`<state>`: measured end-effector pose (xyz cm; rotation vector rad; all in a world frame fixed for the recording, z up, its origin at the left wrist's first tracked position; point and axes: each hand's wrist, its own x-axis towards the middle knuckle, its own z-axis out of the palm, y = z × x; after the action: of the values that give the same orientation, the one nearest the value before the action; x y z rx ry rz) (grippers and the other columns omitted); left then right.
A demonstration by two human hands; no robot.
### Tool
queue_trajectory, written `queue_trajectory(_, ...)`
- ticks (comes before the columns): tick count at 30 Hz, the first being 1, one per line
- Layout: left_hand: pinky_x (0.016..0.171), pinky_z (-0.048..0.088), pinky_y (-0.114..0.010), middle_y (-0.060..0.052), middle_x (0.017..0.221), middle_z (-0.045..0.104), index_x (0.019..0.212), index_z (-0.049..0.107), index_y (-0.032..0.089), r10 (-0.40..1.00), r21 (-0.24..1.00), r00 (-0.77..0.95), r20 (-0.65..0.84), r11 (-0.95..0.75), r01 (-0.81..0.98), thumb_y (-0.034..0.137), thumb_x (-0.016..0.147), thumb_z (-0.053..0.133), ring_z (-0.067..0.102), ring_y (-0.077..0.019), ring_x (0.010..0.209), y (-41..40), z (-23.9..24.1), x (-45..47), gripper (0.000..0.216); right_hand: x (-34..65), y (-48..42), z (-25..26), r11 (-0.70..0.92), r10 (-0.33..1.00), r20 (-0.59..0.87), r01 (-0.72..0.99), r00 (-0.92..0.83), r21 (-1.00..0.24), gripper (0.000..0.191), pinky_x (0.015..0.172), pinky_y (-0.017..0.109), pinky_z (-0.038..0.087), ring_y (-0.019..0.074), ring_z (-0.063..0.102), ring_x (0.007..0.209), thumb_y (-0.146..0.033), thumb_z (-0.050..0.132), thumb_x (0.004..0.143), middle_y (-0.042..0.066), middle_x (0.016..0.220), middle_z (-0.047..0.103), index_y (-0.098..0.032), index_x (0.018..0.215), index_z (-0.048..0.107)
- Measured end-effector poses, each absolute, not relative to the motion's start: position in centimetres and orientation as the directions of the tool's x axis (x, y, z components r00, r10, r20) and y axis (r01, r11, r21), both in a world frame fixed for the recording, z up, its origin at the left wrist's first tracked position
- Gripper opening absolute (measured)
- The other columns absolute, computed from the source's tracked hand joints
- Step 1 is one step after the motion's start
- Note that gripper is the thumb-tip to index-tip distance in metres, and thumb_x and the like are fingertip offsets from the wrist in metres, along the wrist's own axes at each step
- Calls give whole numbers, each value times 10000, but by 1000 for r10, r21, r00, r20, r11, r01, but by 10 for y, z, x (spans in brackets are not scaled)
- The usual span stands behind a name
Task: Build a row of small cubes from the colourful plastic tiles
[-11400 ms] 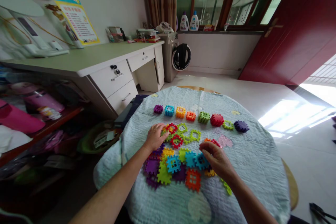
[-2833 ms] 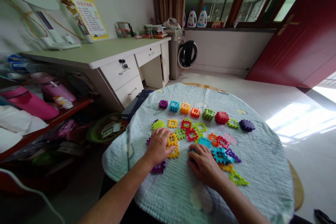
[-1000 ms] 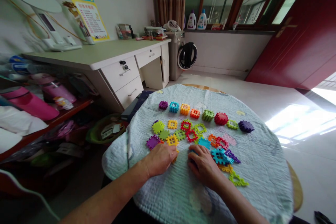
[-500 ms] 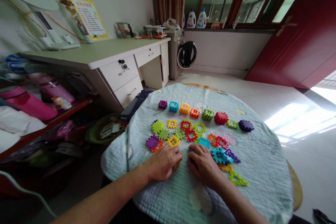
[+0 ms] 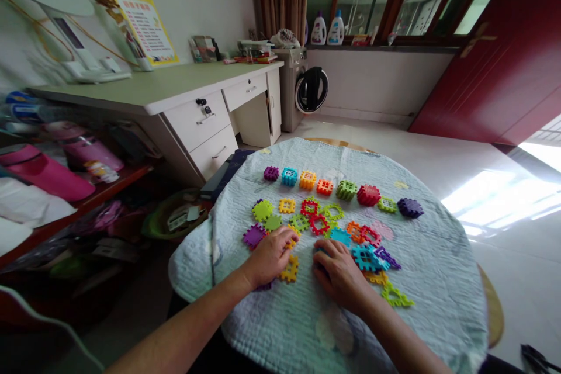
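My left hand (image 5: 270, 254) has its fingers closed on a yellow window tile (image 5: 293, 241) among the loose plastic tiles. Just below those fingers a yellow-orange tile (image 5: 290, 269) lies on the cloth, and a purple tile (image 5: 264, 287) peeks out from under the hand. My right hand (image 5: 339, 272) rests on the cloth with curled fingers around a blue piece, mostly hidden by them. Beside its knuckles lie a flat light-blue tile (image 5: 340, 236) and blue window tiles (image 5: 367, 258). A purple square tile (image 5: 254, 236) is left of my left hand.
A row of stacked tiles sorted by colour, such as the red stack (image 5: 369, 195), runs across the far side of the cloth-covered round table (image 5: 421, 304). Red and green tiles (image 5: 318, 224) lie mid-table. A desk (image 5: 175, 85) and washing machine (image 5: 291, 90) stand beyond.
My left hand has moved slightly up and left onto the yellow window tile, uncovering the yellow-orange tile below. My right hand stays in place.
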<state>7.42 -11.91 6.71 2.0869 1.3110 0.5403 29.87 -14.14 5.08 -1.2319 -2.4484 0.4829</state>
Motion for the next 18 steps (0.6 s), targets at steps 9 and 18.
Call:
queue_trajectory(9,1060,391,-458,-81,1233,551,1142,598,232,770,359,620,-151,-541,760,306,675,753,469,-301,1193,-134,82,63,497,298,-142,50,559,817,160,693,-554,-455,87,968,417,430,228,522,1083,-166,573,863,70,1183,596,-220,896,633)
queue_trajectory(18,975,446,-389,-73,1104,601,1061,602,216,766,384,616,-184,-521,762,270,674,708,552,-267,1077,-128,78,66,405,298,-141,51,562,815,158,695,-558,-447,85,950,412,441,226,527,1068,-170,569,865,74,1177,596,-219,892,633)
